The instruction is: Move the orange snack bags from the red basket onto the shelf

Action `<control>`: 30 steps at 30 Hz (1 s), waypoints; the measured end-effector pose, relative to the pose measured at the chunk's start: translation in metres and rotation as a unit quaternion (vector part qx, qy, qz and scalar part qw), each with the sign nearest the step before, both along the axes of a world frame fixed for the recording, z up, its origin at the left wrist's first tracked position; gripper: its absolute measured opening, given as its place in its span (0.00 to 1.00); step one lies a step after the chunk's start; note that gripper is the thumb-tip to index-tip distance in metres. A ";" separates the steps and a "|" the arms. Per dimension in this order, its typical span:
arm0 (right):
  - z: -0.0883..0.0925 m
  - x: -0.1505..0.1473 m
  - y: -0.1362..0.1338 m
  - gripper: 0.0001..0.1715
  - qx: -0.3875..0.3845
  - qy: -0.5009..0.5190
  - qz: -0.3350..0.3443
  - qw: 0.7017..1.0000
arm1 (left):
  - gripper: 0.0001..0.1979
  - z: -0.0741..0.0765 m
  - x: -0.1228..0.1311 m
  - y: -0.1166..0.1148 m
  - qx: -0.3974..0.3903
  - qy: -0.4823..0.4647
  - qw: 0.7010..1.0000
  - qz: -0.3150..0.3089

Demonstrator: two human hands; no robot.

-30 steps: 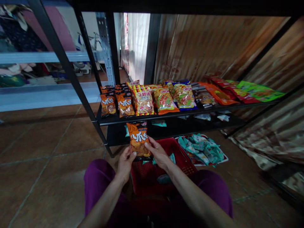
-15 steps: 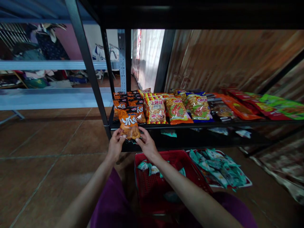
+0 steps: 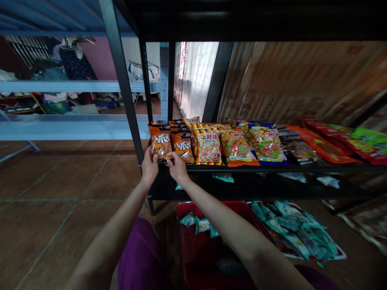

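An orange-and-black snack bag (image 3: 161,141) stands at the left front of the black shelf (image 3: 242,171), propped upright against similar bags behind it. My left hand (image 3: 149,165) grips its lower left edge between thumb and fingers. At its lower right corner my right hand (image 3: 177,166) pinches the bag near the shelf edge. Just to the right stands another orange bag (image 3: 183,147) of the same kind. Beyond it is a yellow-and-red snack bag (image 3: 208,147), then an orange-and-green one (image 3: 237,147).
Below, a red basket (image 3: 181,257) holds a few teal packets. A white-rimmed basket (image 3: 341,254) beside it is heaped with teal packets (image 3: 299,225). The black shelf post (image 3: 125,88) rises left of my hands. Blue shelving (image 3: 75,125) stands farther left.
Both hands have moved forward with the orange-and-black bag, from in front of the shelf edge onto the shelf, into the left front spot. The view has shifted slightly.
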State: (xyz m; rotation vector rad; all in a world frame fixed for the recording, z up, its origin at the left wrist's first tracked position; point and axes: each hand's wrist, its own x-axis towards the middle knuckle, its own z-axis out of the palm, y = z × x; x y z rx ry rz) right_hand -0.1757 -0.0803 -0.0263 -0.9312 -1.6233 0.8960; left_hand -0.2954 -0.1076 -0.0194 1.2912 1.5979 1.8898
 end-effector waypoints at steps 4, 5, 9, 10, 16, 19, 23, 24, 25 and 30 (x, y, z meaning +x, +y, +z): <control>-0.003 -0.001 0.003 0.15 0.053 -0.071 -0.026 0.996 | 0.24 -0.002 0.004 0.003 -0.014 0.033 0.999 0.029; -0.003 -0.001 0.003 0.16 0.064 -0.090 -0.033 0.993 | 0.24 -0.003 0.006 0.004 -0.014 0.034 0.999 0.032; -0.004 -0.001 0.004 0.18 0.093 -0.149 -0.059 0.983 | 0.26 -0.009 0.013 0.009 -0.017 0.053 0.997 0.057; -0.004 -0.001 0.004 0.18 0.098 -0.155 -0.061 0.981 | 0.26 -0.011 0.014 0.010 -0.018 0.067 0.995 0.067; -0.003 -0.002 0.004 0.19 0.105 -0.182 -0.044 0.977 | 0.25 -0.017 0.020 0.011 0.010 0.174 0.979 0.102; -0.001 -0.003 0.002 0.19 0.101 -0.199 -0.050 0.974 | 0.25 -0.020 0.021 0.011 0.022 0.207 0.973 0.100; 0.005 -0.004 0.000 0.15 0.099 -0.248 -0.061 0.962 | 0.26 -0.022 0.021 0.012 0.022 0.201 0.975 0.094; 0.006 -0.004 0.000 0.14 0.100 -0.264 -0.061 0.958 | 0.27 -0.022 0.020 0.013 0.019 0.201 0.975 0.092; 0.008 -0.004 0.000 0.14 0.100 -0.279 -0.061 0.953 | 0.28 -0.022 0.019 0.014 0.013 0.205 0.974 0.092; 0.016 -0.001 -0.006 0.11 0.087 -0.328 -0.066 0.938 | 0.29 -0.020 0.017 0.018 -0.030 0.219 0.969 0.115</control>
